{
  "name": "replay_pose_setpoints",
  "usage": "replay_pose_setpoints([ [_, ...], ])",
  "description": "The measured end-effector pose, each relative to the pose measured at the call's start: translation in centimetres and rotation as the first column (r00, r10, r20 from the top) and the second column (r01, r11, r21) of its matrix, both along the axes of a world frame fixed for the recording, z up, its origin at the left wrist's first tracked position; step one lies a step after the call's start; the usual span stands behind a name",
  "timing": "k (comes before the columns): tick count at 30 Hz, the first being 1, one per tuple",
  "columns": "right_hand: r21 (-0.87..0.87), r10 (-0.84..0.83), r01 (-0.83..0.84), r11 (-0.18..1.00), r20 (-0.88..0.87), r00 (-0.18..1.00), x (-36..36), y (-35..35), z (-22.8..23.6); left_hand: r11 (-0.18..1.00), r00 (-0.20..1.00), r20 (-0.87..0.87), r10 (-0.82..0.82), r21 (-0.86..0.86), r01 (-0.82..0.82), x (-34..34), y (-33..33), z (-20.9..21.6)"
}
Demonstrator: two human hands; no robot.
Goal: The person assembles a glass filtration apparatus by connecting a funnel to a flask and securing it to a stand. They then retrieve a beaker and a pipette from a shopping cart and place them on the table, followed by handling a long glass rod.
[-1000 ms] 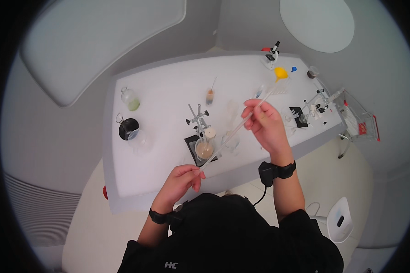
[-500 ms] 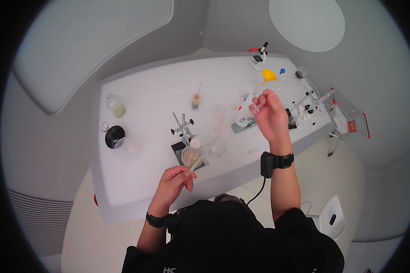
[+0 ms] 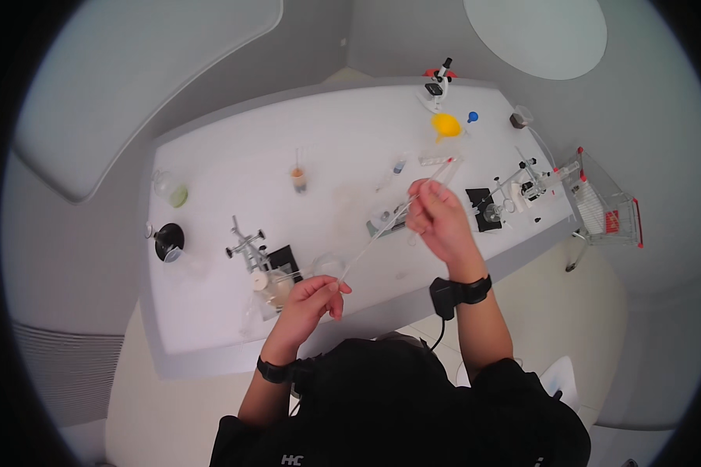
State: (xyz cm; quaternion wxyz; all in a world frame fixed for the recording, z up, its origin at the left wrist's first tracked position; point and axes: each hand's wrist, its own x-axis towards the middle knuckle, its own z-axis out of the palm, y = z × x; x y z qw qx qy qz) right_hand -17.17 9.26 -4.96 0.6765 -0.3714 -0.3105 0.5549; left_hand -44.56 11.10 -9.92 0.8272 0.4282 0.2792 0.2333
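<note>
A long, thin, clear rod (image 3: pixel 374 243) slants between my two hands above the table. My left hand (image 3: pixel 313 300), near the front edge, pinches its lower end. Closed fingers of my right hand (image 3: pixel 438 218) hold it farther up. A small red spot shows beyond those fingers; I cannot tell whether it belongs to the rod. Behind the rod lies a grey-green balance (image 3: pixel 389 224), partly covered by it. A round glass dish (image 3: pixel 329 265) sits just beyond my left hand. Beside it, a metal stand (image 3: pixel 249 245) rises by a beaker of tan liquid (image 3: pixel 276 289).
At left are a flask with green liquid (image 3: pixel 175 193) and a dark round-bottomed vessel (image 3: pixel 169 242). A small cup of brownish liquid (image 3: pixel 298 180) stands mid-table. Farther back are a yellow funnel (image 3: pixel 446 124) and a microscope (image 3: pixel 436 89). Another metal stand (image 3: pixel 531 180) occupies the right side.
My right hand has come left and slightly nearer, and the rod now spans both hands. My left hand has shifted a little right. The whole view has also turned slightly.
</note>
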Motion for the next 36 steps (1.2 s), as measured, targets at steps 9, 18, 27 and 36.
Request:
replay_pose_setpoints([
  [9, 0.013, -0.005, 0.006, 1.000, -0.094, 0.996, 14.1, 0.0, 0.2, 0.998, 0.998, -0.023, 0.067, -0.015, -0.067, 9.5, -1.9, -1.9],
  [18, 0.052, 0.144, -0.140, 0.989, -0.099, 0.985, 17.3, 1.2, 0.0, 0.985, 0.985, -0.059, 0.160, 0.076, -0.155, 13.5, -2.2, -1.4],
  [27, 0.153, 0.264, -0.249, 0.956, -0.083, 0.961, 18.9, 1.8, 0.4, 0.975, 0.978, -0.033, 0.207, 0.090, -0.204, 15.1, -2.3, -0.6],
  [36, 0.208, 0.299, -0.283, 0.936, -0.046, 0.953, 19.6, 1.1, 0.7, 0.969, 0.975, -0.053, 0.217, 0.134, -0.209, 16.1, -3.1, 0.4],
])
